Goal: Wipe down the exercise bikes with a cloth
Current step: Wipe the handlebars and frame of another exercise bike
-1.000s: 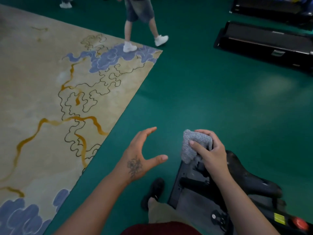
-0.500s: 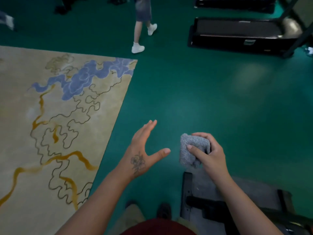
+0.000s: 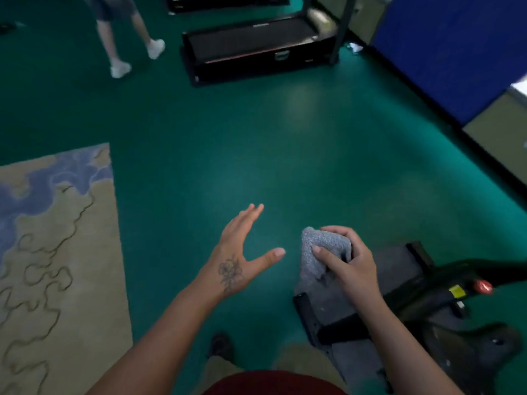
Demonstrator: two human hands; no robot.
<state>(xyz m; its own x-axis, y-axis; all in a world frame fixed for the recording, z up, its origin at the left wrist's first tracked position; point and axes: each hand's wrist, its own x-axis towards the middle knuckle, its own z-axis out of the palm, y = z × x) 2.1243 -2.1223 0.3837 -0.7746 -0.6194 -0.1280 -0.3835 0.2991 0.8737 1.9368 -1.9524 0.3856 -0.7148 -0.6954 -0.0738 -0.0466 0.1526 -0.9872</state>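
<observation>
Right hand (image 3: 349,267) curled round bunched grey cloth (image 3: 322,252) — thumb pressed on its front, fingers wrapped behind. Cloth held in air above grey mat (image 3: 322,297) under exercise bike (image 3: 445,315) (black frame, red knob, yellow sticker) at lower right. Left hand (image 3: 241,256) spread wide, fingers straight, thumb out — gripping nothing, apart from cloth, over green floor (image 3: 285,155). Patterned rug (image 3: 57,252) at left. Treadmill (image 3: 256,47) beyond; legs of walking person (image 3: 125,44) upper left.

rug (image 3: 65,252) left, bike (image 3: 427,315) right — treadmill (image 3: 256,47) ahead
</observation>
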